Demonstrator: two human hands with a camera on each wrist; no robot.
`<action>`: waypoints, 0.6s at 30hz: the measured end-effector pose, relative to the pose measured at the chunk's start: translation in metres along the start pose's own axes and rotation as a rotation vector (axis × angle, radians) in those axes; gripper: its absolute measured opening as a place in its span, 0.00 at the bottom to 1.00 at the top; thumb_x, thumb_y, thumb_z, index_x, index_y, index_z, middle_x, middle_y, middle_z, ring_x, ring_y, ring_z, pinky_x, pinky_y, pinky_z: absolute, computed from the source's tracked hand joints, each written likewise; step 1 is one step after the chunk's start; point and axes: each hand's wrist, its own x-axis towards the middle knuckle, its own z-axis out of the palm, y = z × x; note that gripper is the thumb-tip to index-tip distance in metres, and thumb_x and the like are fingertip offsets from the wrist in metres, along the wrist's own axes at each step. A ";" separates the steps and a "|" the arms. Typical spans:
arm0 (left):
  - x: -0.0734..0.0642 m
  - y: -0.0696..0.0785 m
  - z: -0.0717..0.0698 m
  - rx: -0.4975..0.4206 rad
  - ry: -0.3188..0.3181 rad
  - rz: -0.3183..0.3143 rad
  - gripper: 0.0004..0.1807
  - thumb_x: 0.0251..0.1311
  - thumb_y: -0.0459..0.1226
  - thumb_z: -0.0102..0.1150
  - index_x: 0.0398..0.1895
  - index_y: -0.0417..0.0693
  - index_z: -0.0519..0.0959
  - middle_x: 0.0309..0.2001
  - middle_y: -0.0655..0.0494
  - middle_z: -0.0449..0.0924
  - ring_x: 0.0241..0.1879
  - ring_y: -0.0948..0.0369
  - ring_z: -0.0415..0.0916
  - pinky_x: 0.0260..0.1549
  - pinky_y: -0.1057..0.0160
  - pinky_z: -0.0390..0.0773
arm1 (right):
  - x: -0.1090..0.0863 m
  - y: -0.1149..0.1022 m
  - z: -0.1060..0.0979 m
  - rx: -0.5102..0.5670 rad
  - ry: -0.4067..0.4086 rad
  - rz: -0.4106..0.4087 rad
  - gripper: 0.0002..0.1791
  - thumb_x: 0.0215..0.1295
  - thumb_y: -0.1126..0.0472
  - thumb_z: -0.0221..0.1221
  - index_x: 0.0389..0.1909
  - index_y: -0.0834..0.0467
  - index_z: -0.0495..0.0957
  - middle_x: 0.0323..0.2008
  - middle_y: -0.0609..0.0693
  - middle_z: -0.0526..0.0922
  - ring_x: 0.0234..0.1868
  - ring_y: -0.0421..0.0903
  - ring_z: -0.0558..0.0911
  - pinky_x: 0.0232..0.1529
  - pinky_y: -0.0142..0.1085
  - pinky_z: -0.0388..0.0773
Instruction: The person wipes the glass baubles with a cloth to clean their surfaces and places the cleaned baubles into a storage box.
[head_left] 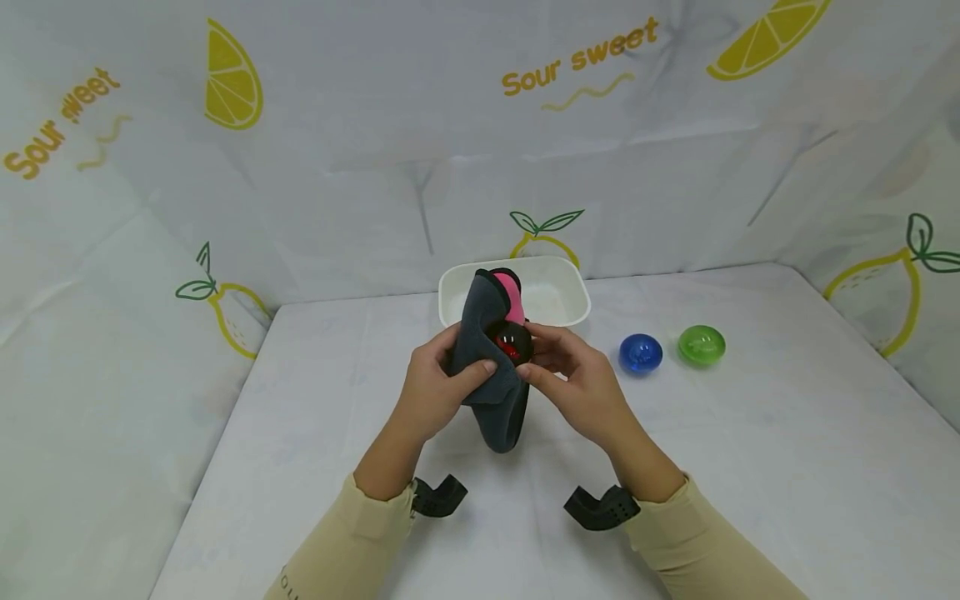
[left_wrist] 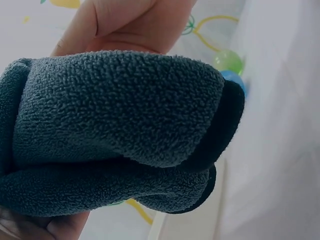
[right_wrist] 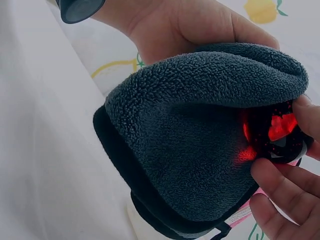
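A plush cloth (head_left: 483,367), dark grey with a black border and a pink patch, is folded around a red glass ball (head_left: 514,343). My left hand (head_left: 433,390) grips the cloth from the left, thumb across its front. From the other side, my right hand (head_left: 581,385) pinches the ball with fingertips and thumb. Up close in the right wrist view, the ball (right_wrist: 281,129) glows red against the fold of the cloth (right_wrist: 190,160). In the left wrist view the cloth (left_wrist: 120,105) covers much of the left hand and hides the ball.
Behind the hands stands a white rectangular basin (head_left: 564,287), partly hidden by the cloth. To the right, a blue glass ball (head_left: 641,354) and a green glass ball (head_left: 702,345) lie on the white-covered table (head_left: 780,467). A printed curtain (head_left: 360,100) hangs behind.
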 end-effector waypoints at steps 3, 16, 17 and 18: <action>0.000 0.000 -0.001 -0.006 -0.004 -0.002 0.24 0.60 0.36 0.62 0.62 0.49 0.75 0.50 0.48 0.82 0.45 0.54 0.82 0.45 0.54 0.84 | 0.000 0.000 0.000 0.010 0.003 0.023 0.26 0.63 0.62 0.65 0.63 0.55 0.74 0.44 0.52 0.84 0.43 0.43 0.83 0.45 0.30 0.81; 0.000 -0.003 0.000 0.044 -0.007 0.052 0.27 0.58 0.35 0.63 0.63 0.47 0.75 0.51 0.47 0.83 0.44 0.55 0.81 0.44 0.57 0.83 | 0.006 0.000 0.001 0.351 -0.022 0.340 0.21 0.71 0.56 0.59 0.60 0.63 0.74 0.37 0.48 0.86 0.33 0.44 0.85 0.44 0.36 0.84; 0.000 -0.003 0.000 0.055 -0.003 0.055 0.27 0.58 0.35 0.63 0.63 0.46 0.75 0.51 0.47 0.83 0.44 0.55 0.81 0.44 0.57 0.83 | 0.006 -0.001 0.001 0.365 -0.026 0.338 0.21 0.71 0.57 0.58 0.60 0.64 0.74 0.37 0.47 0.86 0.33 0.43 0.85 0.44 0.36 0.84; 0.000 -0.003 0.001 0.066 0.000 0.057 0.26 0.58 0.35 0.62 0.63 0.46 0.75 0.50 0.48 0.83 0.43 0.55 0.81 0.44 0.56 0.83 | 0.006 -0.001 0.000 0.374 -0.029 0.335 0.21 0.71 0.58 0.58 0.60 0.65 0.73 0.36 0.46 0.85 0.33 0.43 0.85 0.43 0.36 0.84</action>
